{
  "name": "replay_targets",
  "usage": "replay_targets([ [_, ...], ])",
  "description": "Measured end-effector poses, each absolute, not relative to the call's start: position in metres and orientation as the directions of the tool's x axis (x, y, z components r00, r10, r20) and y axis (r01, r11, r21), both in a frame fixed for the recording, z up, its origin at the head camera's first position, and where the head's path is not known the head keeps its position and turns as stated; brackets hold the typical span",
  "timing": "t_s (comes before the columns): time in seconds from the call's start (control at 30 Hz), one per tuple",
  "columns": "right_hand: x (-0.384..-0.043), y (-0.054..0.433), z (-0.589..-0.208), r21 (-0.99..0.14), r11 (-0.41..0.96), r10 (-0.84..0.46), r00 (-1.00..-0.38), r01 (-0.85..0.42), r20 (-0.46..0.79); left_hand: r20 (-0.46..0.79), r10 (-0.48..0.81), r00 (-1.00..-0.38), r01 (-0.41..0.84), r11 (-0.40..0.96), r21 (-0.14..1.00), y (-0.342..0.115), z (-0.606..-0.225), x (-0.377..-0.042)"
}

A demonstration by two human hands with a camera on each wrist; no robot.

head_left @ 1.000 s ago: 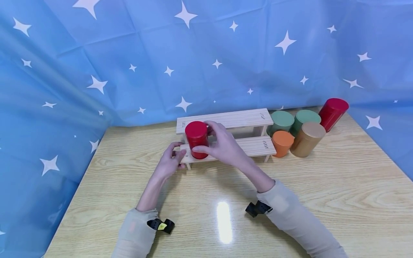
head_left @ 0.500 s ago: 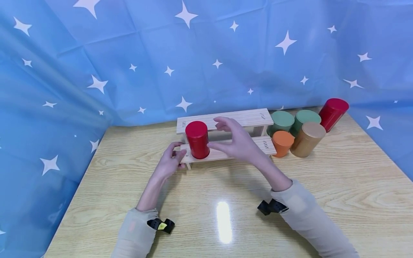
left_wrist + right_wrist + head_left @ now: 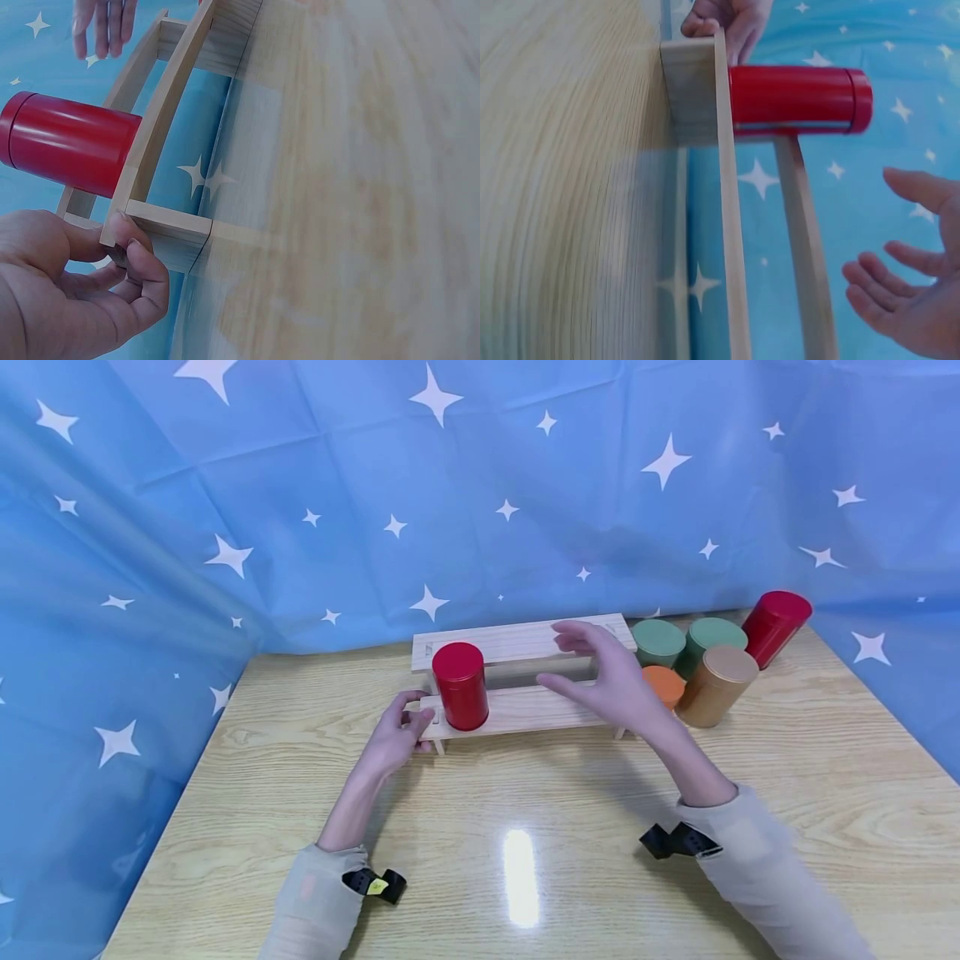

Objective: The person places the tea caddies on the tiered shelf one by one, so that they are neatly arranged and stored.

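Note:
A red canister (image 3: 461, 689) stands upright on the left part of the lower step of a two-tier wooden rack (image 3: 540, 708). My left hand (image 3: 390, 735) pinches the left end of that step. In the left wrist view the thumb and fingers (image 3: 146, 277) of this hand close round the board's corner, just beside the red canister (image 3: 75, 142). Over the right part of the rack hovers my right hand (image 3: 611, 681), holding nothing, its fingers spread. The right wrist view shows the same hand (image 3: 915, 277) apart from the rack and the canister.
Right of the rack stand two green canisters (image 3: 657, 642), an orange one (image 3: 666, 683) partly hidden by my right hand, and a gold one (image 3: 716, 685). Another red canister (image 3: 776, 627) is behind them. A blue starry cloth (image 3: 480, 485) hangs along the table's back and left.
My right hand has let go of the red canister and moved right, away from it. The canister stays on the lower step. My left hand keeps its place at the rack's end.

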State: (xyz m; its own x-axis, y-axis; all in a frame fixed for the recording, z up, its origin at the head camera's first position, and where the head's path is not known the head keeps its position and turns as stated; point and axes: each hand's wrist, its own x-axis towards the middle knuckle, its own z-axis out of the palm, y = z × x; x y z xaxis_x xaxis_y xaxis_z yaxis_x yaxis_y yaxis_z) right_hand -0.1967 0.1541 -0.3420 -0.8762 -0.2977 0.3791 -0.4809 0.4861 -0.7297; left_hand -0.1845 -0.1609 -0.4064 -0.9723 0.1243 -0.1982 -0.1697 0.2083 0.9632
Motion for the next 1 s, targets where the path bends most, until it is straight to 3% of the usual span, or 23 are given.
replay_targets([
  [0.47, -0.185, 0.204, -0.333, -0.725, 0.556, -0.188, -0.911, -0.407, 0.368, -0.205, 0.129, -0.97, -0.179, 0.19, 0.965, -0.162, -0.409, -0.185],
  [1.0, -0.173, 0.256, -0.339, -0.685, 0.623, -0.09, -0.905, -0.377, 0.416, -0.208, 0.119, -0.971, -0.183, 0.19, 0.965, -0.16, -0.407, -0.185],
])
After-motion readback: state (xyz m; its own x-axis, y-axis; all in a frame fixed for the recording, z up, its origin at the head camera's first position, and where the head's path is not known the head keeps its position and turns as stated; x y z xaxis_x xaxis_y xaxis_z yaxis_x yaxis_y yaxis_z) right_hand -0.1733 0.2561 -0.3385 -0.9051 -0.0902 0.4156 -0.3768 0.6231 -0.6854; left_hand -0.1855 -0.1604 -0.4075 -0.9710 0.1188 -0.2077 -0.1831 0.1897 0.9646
